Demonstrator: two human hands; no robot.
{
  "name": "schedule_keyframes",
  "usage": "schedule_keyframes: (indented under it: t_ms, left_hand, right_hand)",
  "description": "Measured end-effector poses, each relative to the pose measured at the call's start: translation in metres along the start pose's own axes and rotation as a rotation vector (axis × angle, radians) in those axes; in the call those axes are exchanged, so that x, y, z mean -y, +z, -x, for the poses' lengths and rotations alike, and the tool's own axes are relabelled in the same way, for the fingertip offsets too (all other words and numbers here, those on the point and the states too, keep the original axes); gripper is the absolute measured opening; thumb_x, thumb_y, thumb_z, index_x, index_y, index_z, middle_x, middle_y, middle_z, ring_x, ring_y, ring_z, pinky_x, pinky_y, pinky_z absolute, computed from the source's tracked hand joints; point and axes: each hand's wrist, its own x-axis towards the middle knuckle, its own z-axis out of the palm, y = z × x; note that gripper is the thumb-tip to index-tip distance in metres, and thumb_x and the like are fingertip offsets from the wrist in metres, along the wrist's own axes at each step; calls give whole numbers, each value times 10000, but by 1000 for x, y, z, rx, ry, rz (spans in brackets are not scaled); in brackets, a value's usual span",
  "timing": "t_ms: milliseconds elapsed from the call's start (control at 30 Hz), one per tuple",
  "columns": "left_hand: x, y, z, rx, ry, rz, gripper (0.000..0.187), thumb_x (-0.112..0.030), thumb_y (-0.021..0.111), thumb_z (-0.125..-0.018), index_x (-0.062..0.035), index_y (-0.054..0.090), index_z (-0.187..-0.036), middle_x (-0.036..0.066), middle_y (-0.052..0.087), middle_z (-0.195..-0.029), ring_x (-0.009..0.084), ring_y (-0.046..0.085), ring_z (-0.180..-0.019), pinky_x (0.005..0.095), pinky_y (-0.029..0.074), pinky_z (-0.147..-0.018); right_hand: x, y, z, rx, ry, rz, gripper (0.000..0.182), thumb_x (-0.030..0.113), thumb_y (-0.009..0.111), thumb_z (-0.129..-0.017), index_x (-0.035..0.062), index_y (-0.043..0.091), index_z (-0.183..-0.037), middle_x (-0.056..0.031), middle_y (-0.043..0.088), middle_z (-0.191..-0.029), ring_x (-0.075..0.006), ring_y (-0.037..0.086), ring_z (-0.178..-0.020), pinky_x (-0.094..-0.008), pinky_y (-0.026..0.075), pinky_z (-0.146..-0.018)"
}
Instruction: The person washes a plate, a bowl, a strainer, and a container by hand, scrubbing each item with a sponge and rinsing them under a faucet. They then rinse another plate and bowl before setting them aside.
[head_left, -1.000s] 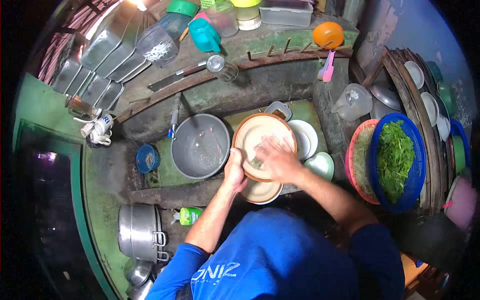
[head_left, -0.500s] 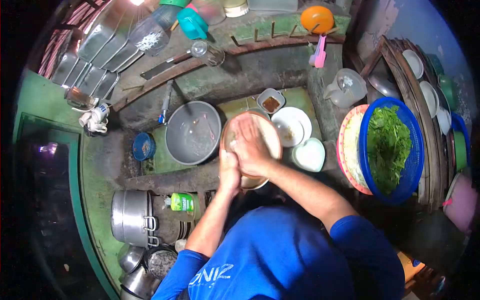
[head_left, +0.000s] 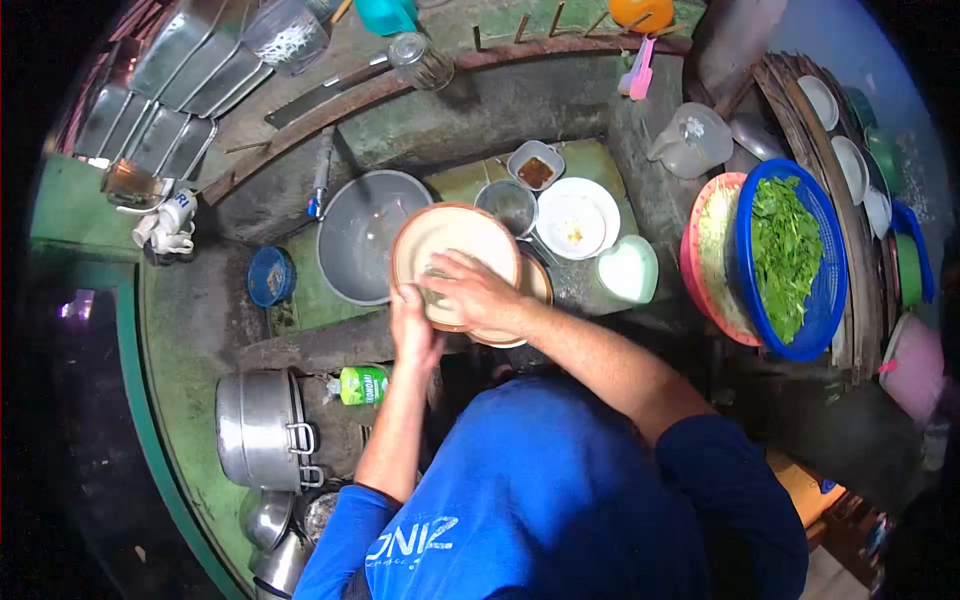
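Note:
A cream plate with a brown rim is tilted above the front edge of the basin. My left hand grips its lower left rim, the thumb on the face. Across the plate's face lies my right hand, fingers together and slightly bent; whether something small is under them is hidden. A second brown-rimmed plate shows behind and below the first. Left of the plates sits a grey basin with water in it.
White plates, a pale green bowl, a small bowl with brown contents and a clear bowl stand right. Further right is a blue basket of leaves. A blue bowl and steel pot are left.
The upper plate has shifted left, uncovering the second plate and the clear bowl. My right hand has moved down across the plate's face. The camera view has shifted a little.

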Motion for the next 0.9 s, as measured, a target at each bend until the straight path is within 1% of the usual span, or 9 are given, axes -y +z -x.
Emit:
schedule_keyframes:
  t_ms: [133,167,200,233,333,433,567,667,900]
  left_hand:
    - [-5,-54,-13,2,92,-174,392,-222,400,-1036,-73,347,-1395,121,505,-1297,235,537,-1162,413,468,-982]
    - [3,-66,-20,5,91,-164,392,-222,400,-1036,-73,347,-1395,121,505,-1297,235,537,-1162,413,468,-982]
    - [11,-76,-26,22,68,-241,383,-204,413,-1031,-57,374,-1382,113,532,-1273,219,546,-1143,394,461,-980]
    - [16,-82,-27,40,42,-318,373,-186,426,-1026,-41,400,-1368,105,559,-1248,203,555,-1123,374,454,-978]
    - [45,-80,-35,75,-15,-406,329,-154,479,-1007,-21,498,-1308,99,604,-1214,164,563,-1076,335,446,-946]
    - [74,-77,-44,138,-122,-473,317,-154,498,-1000,-15,530,-1282,79,626,-1167,143,566,-1041,315,449,-920]
    - [94,-76,-56,174,-132,-620,265,-156,525,-989,-1,585,-1196,61,651,-1089,137,575,-996,307,453,-898]
    - [106,-79,-64,182,-97,-514,245,-153,525,-987,-3,594,-1167,40,659,-1044,133,586,-957,311,466,-874]
    - [89,-67,-57,42,28,-1186,390,-227,684,-853,-14,554,-1153,213,669,-962,332,668,-897,405,519,-802]
  right_hand:
    - [-46,-34,30,-91,267,216,342,51,583,-774,109,645,-1105,-168,565,-1062,-358,562,-984,-460,483,-845]
    - [-58,-50,43,-213,348,113,347,16,593,-744,91,647,-1078,-186,581,-1027,-365,572,-965,-445,479,-870]
    - [-105,-45,61,-334,146,230,306,10,566,-753,49,638,-1049,-200,601,-1022,-367,577,-977,-444,475,-881]
    - [-96,-72,76,-490,298,184,303,-9,546,-744,3,623,-1038,-216,616,-1004,-388,581,-971,-450,475,-881]
    - [-99,-114,131,-362,798,231,292,19,587,-768,72,645,-1049,-220,627,-1056,-397,594,-989,-462,480,-875]
    - [-109,-114,164,-145,950,310,287,69,592,-799,101,659,-1076,-226,629,-1059,-391,602,-1010,-451,489,-882]
    - [-130,-106,166,0,915,407,243,131,545,-804,71,702,-981,-218,666,-1014,-404,629,-969,-480,491,-868]
    - [-125,-130,128,450,1048,484,290,243,543,-814,66,706,-975,-228,668,-991,-394,631,-985,-482,495,-877]
    - [-255,-122,47,145,830,313,328,200,557,-805,-40,647,-1010,-272,657,-970,-397,659,-929,-470,526,-853]
